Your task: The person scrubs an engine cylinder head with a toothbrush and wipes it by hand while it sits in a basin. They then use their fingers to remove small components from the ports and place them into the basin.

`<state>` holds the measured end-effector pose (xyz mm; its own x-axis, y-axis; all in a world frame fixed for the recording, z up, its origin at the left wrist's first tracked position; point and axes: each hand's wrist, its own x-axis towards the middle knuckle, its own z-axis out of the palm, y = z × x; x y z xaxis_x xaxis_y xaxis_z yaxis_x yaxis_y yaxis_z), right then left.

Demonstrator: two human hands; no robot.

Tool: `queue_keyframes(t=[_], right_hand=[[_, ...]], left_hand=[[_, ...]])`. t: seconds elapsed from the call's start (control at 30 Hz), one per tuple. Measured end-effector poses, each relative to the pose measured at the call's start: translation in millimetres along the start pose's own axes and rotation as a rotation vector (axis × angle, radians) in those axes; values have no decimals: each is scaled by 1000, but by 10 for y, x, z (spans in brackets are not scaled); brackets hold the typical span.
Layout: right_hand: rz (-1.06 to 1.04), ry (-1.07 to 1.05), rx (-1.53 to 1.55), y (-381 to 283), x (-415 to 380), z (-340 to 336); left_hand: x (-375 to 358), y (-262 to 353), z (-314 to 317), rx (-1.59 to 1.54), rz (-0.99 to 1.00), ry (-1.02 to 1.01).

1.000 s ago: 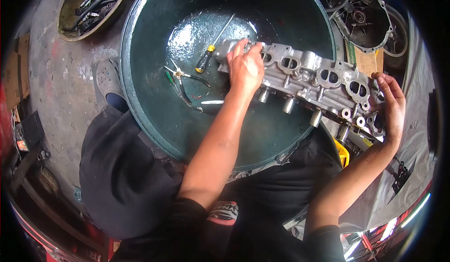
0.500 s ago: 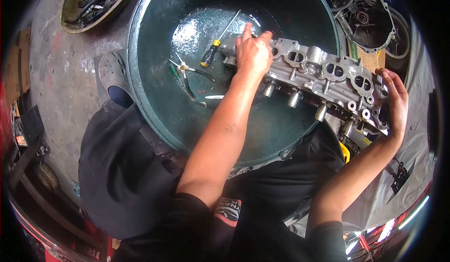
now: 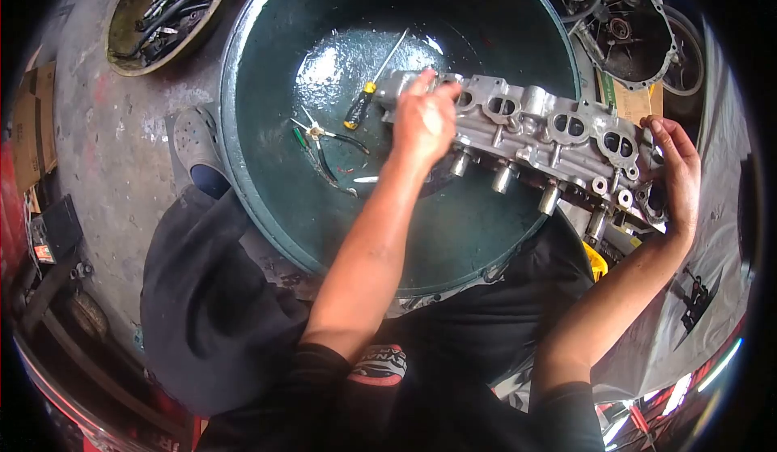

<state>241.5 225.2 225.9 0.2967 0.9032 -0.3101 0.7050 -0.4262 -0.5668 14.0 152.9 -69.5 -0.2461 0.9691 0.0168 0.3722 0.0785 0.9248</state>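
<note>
Left hand (image 3: 423,124) moved leftward, perhaps touching the casting (image 3: 530,134) slanting down rightward.

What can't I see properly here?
All in the head view:
- Left hand: palm hidden behind its own back; fingers blurred.
- Metal part: underside turned away.
- Tub: far rim cut off by the top edge.
- Bowl: its small bits are too tiny to name.
</note>
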Motion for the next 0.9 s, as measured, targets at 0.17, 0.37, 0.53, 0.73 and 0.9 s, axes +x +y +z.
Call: queue_keyframes(t=[0.17, 0.37, 0.53, 0.73, 0.9], right_hand=[[-5, 13, 112, 118, 29, -5], [-15, -21, 58, 163, 65, -75], [16, -30, -46, 105, 77, -88], [-44, 53, 62, 122, 58, -9], [6, 17, 45, 42, 21, -6]], left_hand=[[75, -86, 155, 115, -11, 44], [-87, 28, 402, 34, -27, 21], [-108, 204, 293, 0, 95, 25], [41, 96, 120, 111, 4, 131], [-106, 226, 247, -43, 56, 44]])
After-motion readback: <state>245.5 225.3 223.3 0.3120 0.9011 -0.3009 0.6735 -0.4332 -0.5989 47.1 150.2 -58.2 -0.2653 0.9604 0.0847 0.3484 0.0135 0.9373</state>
